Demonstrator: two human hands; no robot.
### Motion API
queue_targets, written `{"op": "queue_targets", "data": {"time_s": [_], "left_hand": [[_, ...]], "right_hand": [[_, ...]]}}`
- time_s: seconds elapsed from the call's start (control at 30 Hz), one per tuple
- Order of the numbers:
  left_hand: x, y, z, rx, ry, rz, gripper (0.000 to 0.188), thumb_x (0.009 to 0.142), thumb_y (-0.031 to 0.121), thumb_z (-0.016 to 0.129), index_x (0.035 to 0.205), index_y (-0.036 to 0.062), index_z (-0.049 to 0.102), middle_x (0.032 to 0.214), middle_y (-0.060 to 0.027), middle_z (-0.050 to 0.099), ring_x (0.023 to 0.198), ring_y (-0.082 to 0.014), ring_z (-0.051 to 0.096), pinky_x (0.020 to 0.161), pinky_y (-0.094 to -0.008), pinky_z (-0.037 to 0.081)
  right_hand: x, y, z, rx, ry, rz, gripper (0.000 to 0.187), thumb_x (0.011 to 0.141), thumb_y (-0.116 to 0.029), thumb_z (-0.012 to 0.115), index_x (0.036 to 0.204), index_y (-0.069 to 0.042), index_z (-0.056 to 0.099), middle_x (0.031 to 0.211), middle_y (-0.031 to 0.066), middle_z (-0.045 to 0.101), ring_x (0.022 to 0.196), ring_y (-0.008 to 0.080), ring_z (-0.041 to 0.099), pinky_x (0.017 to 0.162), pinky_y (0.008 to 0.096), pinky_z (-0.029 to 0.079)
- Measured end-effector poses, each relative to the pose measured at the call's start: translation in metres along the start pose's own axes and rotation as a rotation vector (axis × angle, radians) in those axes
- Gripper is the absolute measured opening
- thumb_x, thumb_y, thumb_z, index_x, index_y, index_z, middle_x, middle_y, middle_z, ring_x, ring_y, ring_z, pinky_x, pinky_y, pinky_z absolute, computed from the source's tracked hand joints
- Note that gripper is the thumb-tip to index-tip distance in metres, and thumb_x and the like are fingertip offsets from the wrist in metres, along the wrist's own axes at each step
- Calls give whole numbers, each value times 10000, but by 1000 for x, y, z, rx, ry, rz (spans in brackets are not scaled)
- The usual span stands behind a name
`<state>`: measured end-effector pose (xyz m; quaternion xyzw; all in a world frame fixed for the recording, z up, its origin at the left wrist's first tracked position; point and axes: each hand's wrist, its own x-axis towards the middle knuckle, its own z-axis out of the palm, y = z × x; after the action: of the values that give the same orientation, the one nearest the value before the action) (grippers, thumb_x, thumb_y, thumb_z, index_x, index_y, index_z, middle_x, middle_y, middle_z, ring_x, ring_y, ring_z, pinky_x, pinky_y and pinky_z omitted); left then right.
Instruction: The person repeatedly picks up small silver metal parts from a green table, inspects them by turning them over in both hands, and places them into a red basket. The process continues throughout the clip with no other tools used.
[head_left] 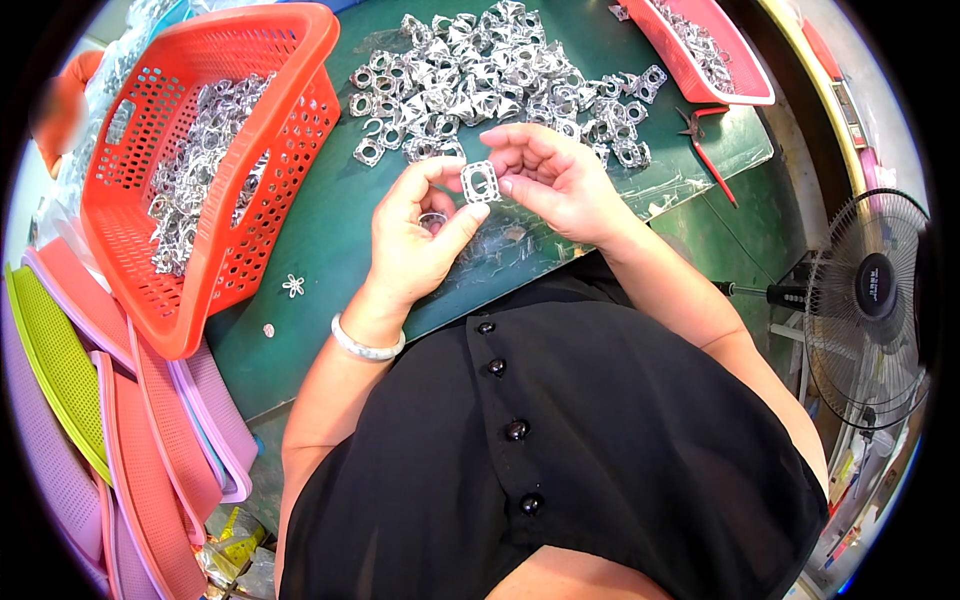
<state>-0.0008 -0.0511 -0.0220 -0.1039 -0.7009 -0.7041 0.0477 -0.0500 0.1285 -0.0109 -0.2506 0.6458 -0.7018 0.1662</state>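
In front of me, over the near edge of the table, I hold a small silvery metal piece [479,182], squarish with a scalloped outline and a large opening. My left hand [420,230] pinches it at its lower left between thumb and fingers. From the other side, my right hand [555,185] has its thumb tip at the piece's right edge, with the fingers curled behind. Just beyond both hands lies a heap of similar silvery metal pieces [480,75], spread loosely at its near side.
A red perforated basket [300,165] of metal pieces stands left; a pink tray [745,90] holds more at far right. Red-handled pliers [715,165] lie on the green table [330,235], near its right end. A fan [875,290] stands right; colored baskets [150,460] lean at lower left.
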Motion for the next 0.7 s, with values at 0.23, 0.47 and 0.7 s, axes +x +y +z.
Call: {"op": "queue_targets", "data": {"time_s": [0.23, 0.47, 0.7], "left_hand": [[3, 2, 1, -226, -37, -210, 271, 867, 74, 546, 1122, -13, 518, 890, -39, 585, 659, -58, 528, 553, -174, 415], [7, 5, -8, -544, -55, -550, 286, 938, 219, 397, 1045, -2, 545, 800, -115, 617, 538, -101, 494, 480, -200, 382], [12, 15, -18, -817, 0, -624, 311, 930, 267, 396, 1000, 0, 540, 811, -133, 605, 544, -123, 487, 471, -221, 376]], "right_hand": [[0, -4, 4, -9, -23, -40, 347, 837, 43, 534, 1179, 9, 483, 901, 37, 583, 827, 70, 549, 749, 206, 446], [5, -9, 3, -64, 90, 12, 263, 881, -77, 531, 1133, -5, 525, 865, 23, 593, 786, 69, 553, 707, 213, 464], [27, -5, -12, -698, 257, -285, 226, 777, -42, 588, 1002, -17, 585, 847, 86, 608, 733, 194, 596, 658, 299, 481]]}}
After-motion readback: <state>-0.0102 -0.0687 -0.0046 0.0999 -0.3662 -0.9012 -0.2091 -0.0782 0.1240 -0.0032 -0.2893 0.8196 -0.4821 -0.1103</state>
